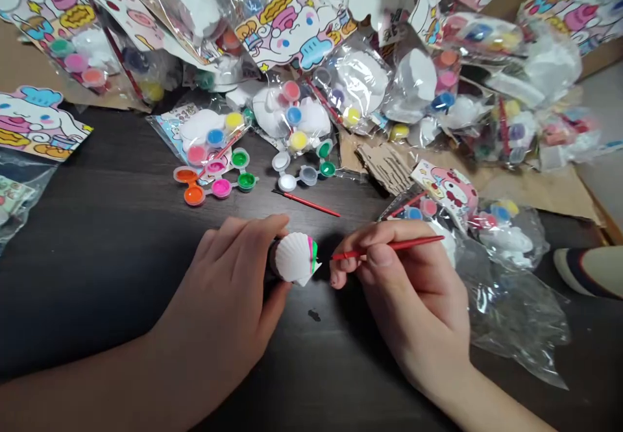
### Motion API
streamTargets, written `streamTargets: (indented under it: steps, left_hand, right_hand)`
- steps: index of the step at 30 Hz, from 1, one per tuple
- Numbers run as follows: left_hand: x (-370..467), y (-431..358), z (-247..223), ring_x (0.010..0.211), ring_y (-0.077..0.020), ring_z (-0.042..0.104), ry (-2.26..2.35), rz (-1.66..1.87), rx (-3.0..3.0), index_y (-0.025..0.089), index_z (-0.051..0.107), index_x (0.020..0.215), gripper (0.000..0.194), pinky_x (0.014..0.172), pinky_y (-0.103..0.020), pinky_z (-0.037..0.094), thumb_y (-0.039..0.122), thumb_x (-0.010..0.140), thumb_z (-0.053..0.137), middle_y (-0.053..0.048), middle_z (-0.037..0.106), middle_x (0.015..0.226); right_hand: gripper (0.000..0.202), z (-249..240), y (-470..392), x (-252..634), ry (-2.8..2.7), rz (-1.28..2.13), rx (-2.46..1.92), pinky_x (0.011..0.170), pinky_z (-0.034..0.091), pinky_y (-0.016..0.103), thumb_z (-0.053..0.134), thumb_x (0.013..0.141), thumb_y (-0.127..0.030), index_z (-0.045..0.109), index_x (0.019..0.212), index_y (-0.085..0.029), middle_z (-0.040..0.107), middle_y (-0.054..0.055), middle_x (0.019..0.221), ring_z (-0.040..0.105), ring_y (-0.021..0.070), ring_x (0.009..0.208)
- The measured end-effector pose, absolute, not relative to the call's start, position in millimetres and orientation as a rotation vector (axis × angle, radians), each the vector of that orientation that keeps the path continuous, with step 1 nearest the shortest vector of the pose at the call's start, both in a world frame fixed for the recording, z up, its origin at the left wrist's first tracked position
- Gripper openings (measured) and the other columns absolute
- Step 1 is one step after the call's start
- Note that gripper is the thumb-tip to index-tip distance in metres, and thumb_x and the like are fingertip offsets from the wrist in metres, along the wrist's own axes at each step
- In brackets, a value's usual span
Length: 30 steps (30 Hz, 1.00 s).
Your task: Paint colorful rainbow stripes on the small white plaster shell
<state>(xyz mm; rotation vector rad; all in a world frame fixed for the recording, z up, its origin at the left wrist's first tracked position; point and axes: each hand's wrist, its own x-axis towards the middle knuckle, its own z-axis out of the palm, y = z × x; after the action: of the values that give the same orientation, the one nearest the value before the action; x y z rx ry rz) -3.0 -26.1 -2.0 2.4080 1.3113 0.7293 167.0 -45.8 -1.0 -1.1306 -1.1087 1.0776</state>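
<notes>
Shell [293,255], white with pink and green bands, pinched in the left grip [231,279], red brush [416,243] held in the right grip [421,289], tip just beside the painted edge, orange, pink and green paint pots [221,188] beyond the left grip on the dark bench [121,237]

A white ribbed shell figurine [294,255] sits between the left hand's [228,283] thumb and fingers, left of the slim red paintbrush [413,243] in the right hand [418,296]. Behind it, on the dark wood-grain worktop [121,244], lies a second red-handled paintbrush [311,204], before two strips of round plastic paint pots [222,188]. Clear plastic craft packets [360,82] pile behind those; a crumpled clear plastic bag [516,315] lies right of the right hand.
</notes>
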Motion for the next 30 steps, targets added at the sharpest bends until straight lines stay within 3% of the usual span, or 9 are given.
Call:
streamTargets:
  steps: [9,17,30]
  left_hand:
    - [-2.9,-26.8,-4.0,0.097,-0.0203,0.058,1.323,0.717,2.398,0.02,0.038,0.121,0.04,0.078,-0.033,0.047,0.015,0.084,0.051,-0.004,0.064,0.103]
    - [-2.3,-26.0,-4.5,0.096,-0.0218,0.06,1.326,0.716,2.369,0.025,0.036,0.122,0.044,0.077,-0.035,0.048,0.013,0.082,0.051,-0.003,0.064,0.103]
    - [-2.2,-26.0,-1.3,0.093,-0.0203,0.055,1.303,0.746,2.438,0.013,0.042,0.118,0.037,0.078,-0.032,0.043,0.01,0.082,0.051,-0.006,0.062,0.1]
  right_hand:
    - [0.013,0.8,-51.8,169.5,-1.303,0.889,-1.226,0.058,0.051,0.027,0.051,0.091,-0.017,0.059,0.09,-0.027,0.061,0.0,0.07,0.06,0.0123,0.064]
    - [0.013,-1.2,-50.9,169.5,-1.34,0.873,-1.236,0.057,0.051,0.025,0.05,0.091,-0.015,0.058,0.089,-0.025,0.06,-0.001,0.069,0.059,0.0104,0.063]
    - [0.011,-1.3,-49.7,169.0,-1.389,0.846,-1.185,0.054,0.051,0.023,0.05,0.09,-0.011,0.056,0.087,-0.02,0.058,-0.002,0.068,0.059,0.0089,0.059]
